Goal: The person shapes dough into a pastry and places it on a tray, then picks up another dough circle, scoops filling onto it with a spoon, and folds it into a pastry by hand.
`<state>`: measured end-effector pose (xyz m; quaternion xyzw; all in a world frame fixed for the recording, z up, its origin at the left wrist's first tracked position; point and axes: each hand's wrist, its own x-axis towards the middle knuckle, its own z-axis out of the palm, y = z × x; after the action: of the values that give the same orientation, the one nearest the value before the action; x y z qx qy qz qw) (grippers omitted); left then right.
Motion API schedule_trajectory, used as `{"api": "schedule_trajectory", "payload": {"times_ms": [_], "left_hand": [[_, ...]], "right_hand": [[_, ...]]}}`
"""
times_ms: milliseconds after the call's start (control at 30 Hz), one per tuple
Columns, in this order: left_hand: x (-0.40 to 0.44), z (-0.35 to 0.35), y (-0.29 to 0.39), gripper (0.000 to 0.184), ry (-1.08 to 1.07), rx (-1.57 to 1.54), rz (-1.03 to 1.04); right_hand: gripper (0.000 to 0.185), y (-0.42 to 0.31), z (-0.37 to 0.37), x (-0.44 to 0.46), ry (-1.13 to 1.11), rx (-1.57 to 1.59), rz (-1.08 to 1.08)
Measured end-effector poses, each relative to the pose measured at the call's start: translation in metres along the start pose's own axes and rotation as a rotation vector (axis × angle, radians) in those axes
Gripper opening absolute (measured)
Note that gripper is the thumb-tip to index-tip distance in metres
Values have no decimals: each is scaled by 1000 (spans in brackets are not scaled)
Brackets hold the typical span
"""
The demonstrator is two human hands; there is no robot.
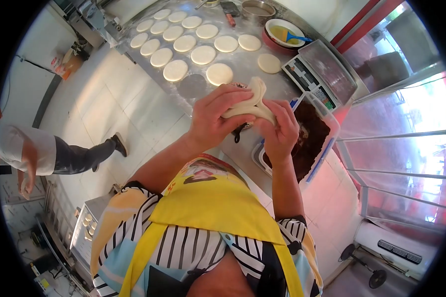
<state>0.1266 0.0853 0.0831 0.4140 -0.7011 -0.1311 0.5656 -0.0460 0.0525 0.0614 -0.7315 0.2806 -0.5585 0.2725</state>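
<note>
A piece of pale dough [255,101], folded together into a few pleats, is held up between both hands above the table's front edge. My left hand [218,111] is closed on its left side, fingers on top and thumb below. My right hand [281,123] grips the right side with its fingers bent around the edge. Whatever lies inside the folds is hidden. Just right of and below my right hand stands a clear plastic tub [333,129] with dark brown filling [312,131]. Something with a dark handle [238,134] shows partly beneath my hands.
Several flat dough rounds [203,55] lie in rows across the floured metal table [191,88]. At the back right are a bowl of yellow liquid [281,33] with a blue brush [297,37] and a digital scale [309,79]. A person [34,148] walks at the left.
</note>
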Motion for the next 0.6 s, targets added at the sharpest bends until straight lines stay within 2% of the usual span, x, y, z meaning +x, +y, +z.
{"api": "schedule_trajectory", "payload": {"times_ms": [200, 400, 500, 600], "left_hand": [[3, -6, -1, 24, 16, -32, -14], [4, -15, -17, 24, -45, -44, -15], [7, -16, -6, 21, 98, -490, -381], [7, -22, -11, 29, 139, -696, -325]], "right_hand": [[32, -7, 15, 8, 85, -117, -91], [25, -6, 28, 15, 114, -126, -193], [24, -9, 35, 22, 198, -107, -219], [23, -9, 40, 22, 233, -86, -96]]}}
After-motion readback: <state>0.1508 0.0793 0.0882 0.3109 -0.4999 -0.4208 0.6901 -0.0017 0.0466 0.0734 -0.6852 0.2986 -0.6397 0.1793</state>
